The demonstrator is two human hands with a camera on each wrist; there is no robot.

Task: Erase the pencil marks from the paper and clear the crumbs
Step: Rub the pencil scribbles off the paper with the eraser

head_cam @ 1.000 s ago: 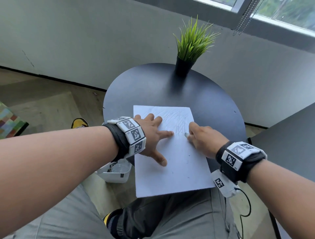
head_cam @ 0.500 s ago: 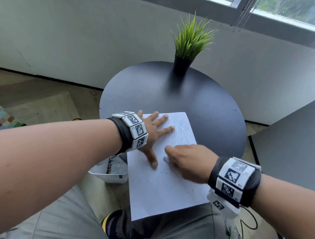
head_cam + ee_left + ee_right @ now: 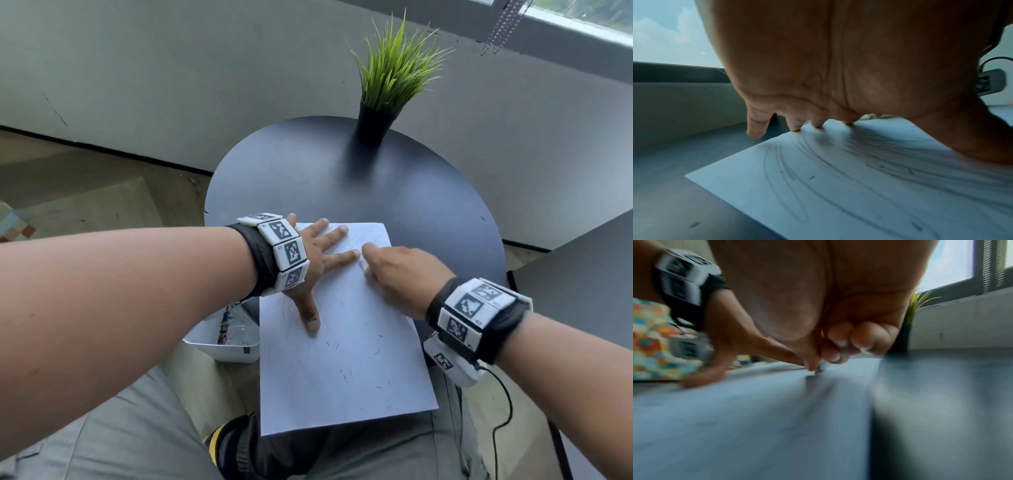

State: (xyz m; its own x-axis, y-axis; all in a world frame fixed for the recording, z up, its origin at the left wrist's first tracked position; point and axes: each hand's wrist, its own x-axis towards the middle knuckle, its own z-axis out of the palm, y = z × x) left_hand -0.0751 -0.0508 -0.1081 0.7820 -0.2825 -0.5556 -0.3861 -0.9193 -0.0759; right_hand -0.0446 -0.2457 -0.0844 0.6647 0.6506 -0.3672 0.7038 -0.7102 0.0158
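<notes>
A white sheet of paper (image 3: 346,359) lies on the round dark table (image 3: 308,178), its near end hanging over my lap. Faint pencil marks (image 3: 838,154) curve across it, and dark eraser crumbs (image 3: 344,377) dot its lower half. My left hand (image 3: 318,260) presses flat on the paper's upper left with fingers spread. My right hand (image 3: 394,274) has its fingers curled and pinches a small eraser (image 3: 821,368) against the paper, right beside the left index finger. The eraser is mostly hidden by the fingers.
A potted green grass plant (image 3: 387,92) stands at the table's far edge. A white bin (image 3: 226,339) sits on the floor under my left wrist. A second dark tabletop (image 3: 582,274) lies to the right. A cable (image 3: 507,411) hangs from my right wrist.
The paper was pulled toward me, off the table edge. My right hand swept down-left with the eraser, then back up to beside the left index finger. Crumbs now show on the lower sheet.
</notes>
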